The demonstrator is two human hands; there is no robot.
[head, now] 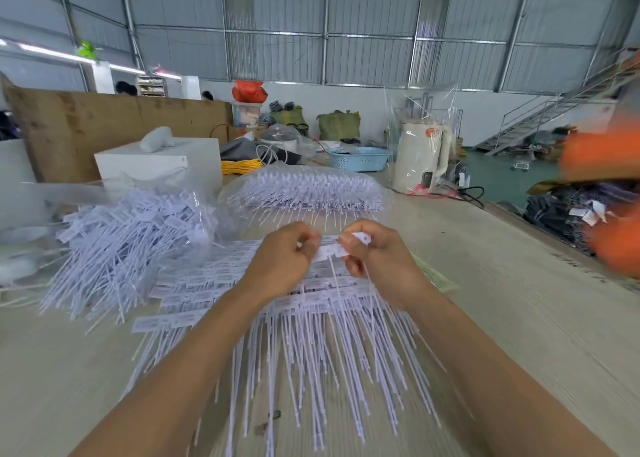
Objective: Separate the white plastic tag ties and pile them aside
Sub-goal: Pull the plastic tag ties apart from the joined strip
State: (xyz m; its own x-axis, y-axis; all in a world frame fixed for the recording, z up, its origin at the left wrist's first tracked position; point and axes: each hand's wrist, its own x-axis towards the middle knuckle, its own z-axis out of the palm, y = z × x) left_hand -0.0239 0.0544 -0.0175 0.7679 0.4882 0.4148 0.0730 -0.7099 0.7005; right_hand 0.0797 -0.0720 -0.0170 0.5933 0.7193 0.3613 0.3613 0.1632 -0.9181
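Note:
A short strip of joined white tag ties (331, 250) is held up between both hands, its thin tails hanging down. My left hand (282, 259) pinches its left end and my right hand (375, 260) pinches its right end. Beneath the hands lies a stack of joined tag tie strips (311, 318), tails pointing toward me. A loose heap of separated tag ties (128, 245) lies to the left, partly on a clear plastic bag. A bagged bundle of tag tie strips (308, 189) sits farther back.
The wooden table (502, 300) runs to an edge on the right. A white box (159, 165), yellow cable (240, 166), blue basket (358, 158) and a plastic-wrapped white kettle (420, 160) stand at the back. Someone's orange sleeve (606, 179), blurred, is at the right.

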